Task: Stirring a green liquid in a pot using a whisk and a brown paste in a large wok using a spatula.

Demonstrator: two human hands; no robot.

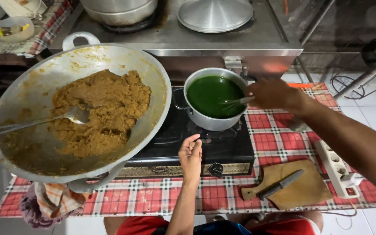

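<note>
Step in hand, as judged: stirring the green liquid in the small pot (212, 124) on the stove's right burner; the stir looks mid-course, and the next move would call for keeping the utensil tip below the liquid surface and clear of the pot rim so nothing slops onto the burner. Largest item: the wide wok (149, 78) of brown crumbly mash, well to the left of both hands, tilted on the left burner, with 1 long metal spoon (72, 115) resting in it. Black 2-burner stove (223, 150) sits on the desk (279, 143), which is covered in red checked cloth. The pot stands just left of the right hand and just beyond the left hand. Right hand (273, 93): fingers closed in a pinch on the handle of a thin metal stirring utensil (236, 101), whose tip is in the green liquid. Left hand (191, 154): fingers loosely straight and together, palm turned sideways, holding nothing, over the stove front near the control knob (215, 169); touching or not, cannot tell. Below the right hand: wooden cutting board (301, 191) carrying 1 knife (281, 184).
</note>
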